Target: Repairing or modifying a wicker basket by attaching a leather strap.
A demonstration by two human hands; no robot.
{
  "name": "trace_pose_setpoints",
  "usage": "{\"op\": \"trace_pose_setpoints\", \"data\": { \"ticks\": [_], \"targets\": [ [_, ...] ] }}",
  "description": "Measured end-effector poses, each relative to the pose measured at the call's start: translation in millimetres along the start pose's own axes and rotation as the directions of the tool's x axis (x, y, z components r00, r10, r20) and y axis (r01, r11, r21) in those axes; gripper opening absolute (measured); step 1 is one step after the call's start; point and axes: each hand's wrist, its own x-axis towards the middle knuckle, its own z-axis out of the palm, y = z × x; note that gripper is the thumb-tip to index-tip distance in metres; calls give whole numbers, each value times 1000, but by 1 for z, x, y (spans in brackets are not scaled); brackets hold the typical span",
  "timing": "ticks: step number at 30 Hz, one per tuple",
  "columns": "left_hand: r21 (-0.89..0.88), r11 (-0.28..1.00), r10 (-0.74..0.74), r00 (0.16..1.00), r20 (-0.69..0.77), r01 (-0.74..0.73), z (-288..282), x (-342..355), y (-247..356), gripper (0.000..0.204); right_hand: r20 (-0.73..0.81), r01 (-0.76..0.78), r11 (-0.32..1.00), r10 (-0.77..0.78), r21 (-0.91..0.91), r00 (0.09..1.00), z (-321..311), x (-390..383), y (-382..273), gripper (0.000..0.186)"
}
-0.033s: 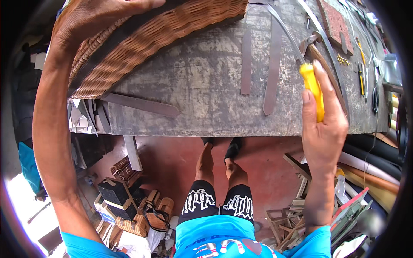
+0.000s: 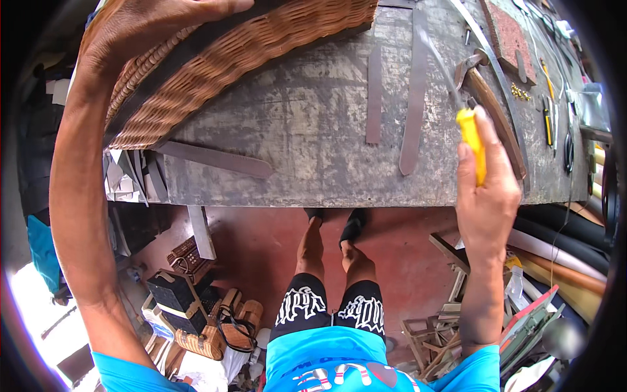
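At the top left a large brown wicker basket with a dark band lies on the worn workbench. My left hand grips it at its upper side; one digit stretches along it and the picture's edge cuts off the others. Over the bench's right part, my right hand holds a screwdriver-like tool by its yellow handle. Its long thin metal shaft points up and away, smeared by motion, so the tip's kind is unclear. Just right of it lies a wooden-handled hammer.
Leather straps lie mid-bench, another strap beside the basket. Farther right are a reddish slab, small brass pieces and a yellow-black cutter. Wicker bags and wooden frames crowd the floor; material rolls lie right.
My right hand has shifted slightly left and toward me with the yellow-handled tool, uncovering more of the hammer handle. My left hand and the basket look almost unmoved.
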Motion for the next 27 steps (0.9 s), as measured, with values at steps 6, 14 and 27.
{"op": "trace_pose_setpoints", "data": {
  "ticks": [6,14,27],
  "targets": [
    [-364,873,313,945,-92,-325,23,27,-46,81,189,138,892,-60,-431,980,25,-24,48,51],
    [-287,919,269,962,-42,-269,26,18,-56,67,587,-505,420,-87,754,805,-46,166,-102,36],
    [-265,923,271,960,-71,-280,25,15,-64,79,595,-395,575,-207,716,777,16,126,-77,55]
  ]
}}
